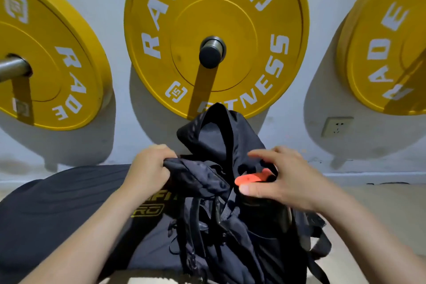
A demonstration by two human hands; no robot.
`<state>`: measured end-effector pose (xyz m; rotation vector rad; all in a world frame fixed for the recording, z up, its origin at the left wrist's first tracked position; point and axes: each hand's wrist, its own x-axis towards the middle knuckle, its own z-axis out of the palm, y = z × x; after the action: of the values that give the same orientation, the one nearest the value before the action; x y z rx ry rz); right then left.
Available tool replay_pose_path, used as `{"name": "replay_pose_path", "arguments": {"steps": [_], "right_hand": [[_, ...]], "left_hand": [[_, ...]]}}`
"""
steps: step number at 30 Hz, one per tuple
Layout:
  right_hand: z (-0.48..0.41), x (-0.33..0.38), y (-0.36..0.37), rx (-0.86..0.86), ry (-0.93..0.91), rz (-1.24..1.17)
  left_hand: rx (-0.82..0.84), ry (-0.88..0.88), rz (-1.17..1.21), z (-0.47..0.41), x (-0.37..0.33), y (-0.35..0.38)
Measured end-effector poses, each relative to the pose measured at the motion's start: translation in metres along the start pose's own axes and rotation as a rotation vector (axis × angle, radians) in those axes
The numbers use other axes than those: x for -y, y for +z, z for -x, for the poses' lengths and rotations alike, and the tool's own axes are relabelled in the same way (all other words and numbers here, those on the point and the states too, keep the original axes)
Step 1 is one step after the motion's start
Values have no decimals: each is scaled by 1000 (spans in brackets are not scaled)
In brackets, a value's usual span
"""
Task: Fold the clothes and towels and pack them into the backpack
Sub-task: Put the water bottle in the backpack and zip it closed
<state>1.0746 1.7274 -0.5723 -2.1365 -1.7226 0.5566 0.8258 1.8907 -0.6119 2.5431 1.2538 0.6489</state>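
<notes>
A black backpack point(221, 191) stands upright in front of me on a dark padded surface point(57, 203), its top flap point(214, 127) raised toward the wall. My left hand point(147, 168) grips a bunched fold of the backpack's upper left edge. My right hand point(283, 180) is at the opening on the right, and an orange tab point(251, 177) sits pinched between its thumb and fingers. Straps and buckles hang down the backpack's front. What is inside the bag is hidden. At the bottom edge a strip of pale cloth point(138, 281) shows.
Three yellow weight plates hang on pegs on the white wall: left point(46, 64), middle point(216, 18), right point(387, 53). The middle peg point(211, 52) sticks out just above the backpack. A wall socket point(337, 125) is at the right. Pale floor point(380, 214) lies to the right.
</notes>
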Motion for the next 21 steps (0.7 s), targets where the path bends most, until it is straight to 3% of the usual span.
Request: {"name": "replay_pose_path", "arguments": {"steps": [3,7,10,14,18,21], "right_hand": [[-61,14,-15,-175,43,-24],[-127,36,5,-31,139,-42],[-125,53,0,-101,-54,-369],[-89,91,-44,0,-421,-641],[-68,135,-85,82,-641,-801],[-58,153,-107,75,-634,-864]], "left_hand": [[-220,267,13,-21,-26,-16],[-323,384,70,-27,-53,-24],[-410,355,95,-28,-54,-35],[-510,214,153,-28,-61,-77],[-509,260,-139,-30,-90,-142],[-609,168,-448,-29,-114,-184]]}}
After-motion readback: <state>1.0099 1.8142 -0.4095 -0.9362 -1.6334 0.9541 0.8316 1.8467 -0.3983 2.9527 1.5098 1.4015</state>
